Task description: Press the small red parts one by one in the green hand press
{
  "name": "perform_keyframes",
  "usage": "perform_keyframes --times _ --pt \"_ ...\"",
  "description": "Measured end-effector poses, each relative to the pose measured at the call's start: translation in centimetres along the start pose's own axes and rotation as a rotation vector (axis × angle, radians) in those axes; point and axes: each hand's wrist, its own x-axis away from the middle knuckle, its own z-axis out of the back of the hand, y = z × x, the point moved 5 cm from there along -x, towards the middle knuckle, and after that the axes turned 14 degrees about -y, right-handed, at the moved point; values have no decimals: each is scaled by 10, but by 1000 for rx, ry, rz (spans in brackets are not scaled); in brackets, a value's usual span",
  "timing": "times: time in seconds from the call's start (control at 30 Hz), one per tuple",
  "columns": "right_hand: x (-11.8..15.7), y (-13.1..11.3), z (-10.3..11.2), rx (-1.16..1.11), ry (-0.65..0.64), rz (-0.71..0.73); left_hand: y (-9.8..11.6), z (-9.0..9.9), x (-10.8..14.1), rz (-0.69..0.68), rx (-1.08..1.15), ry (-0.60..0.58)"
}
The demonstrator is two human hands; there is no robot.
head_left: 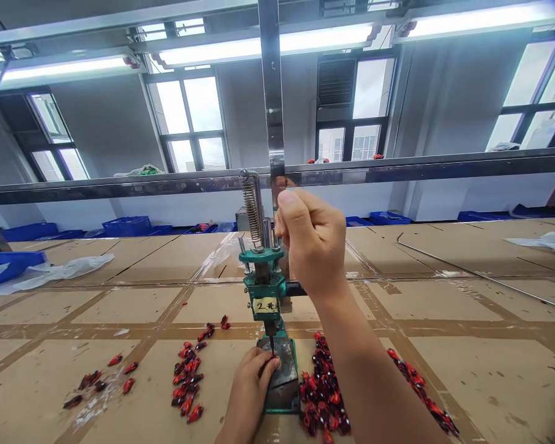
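A green hand press [264, 287] stands in front of me, with a tall coil spring [250, 206] and a paper label marked "2#". My left hand [252, 385] is at its metal base plate [284, 373], thumb and fingers pinched together right under the thin press pin [272, 342]. Whatever they pinch is almost wholly covered by the fingertips. My right hand [312, 240] is raised in a fist to the right of the press top. Its grip hides anything inside. A black bar [296, 288] juts from the press behind my right wrist.
Small red-and-black pieces lie in piles: one left of the press [187, 379], a bigger one right of it [321, 394], another beyond my forearm [420, 385], and several scattered far left [90, 379]. A bent metal rod [467, 271] and blue bins [127, 226] are farther back.
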Motion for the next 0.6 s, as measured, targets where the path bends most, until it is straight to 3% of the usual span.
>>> perform_keyframes --times 0.47,0.53,0.6 --pt "-3 0 -2 -33 -30 -27 -4 5 -2 -84 1 66" --pt "12 -7 -2 -16 -7 -25 -5 6 -2 -110 -17 76" --pt "44 -21 -6 137 -32 15 -6 6 -1 -129 -52 127"
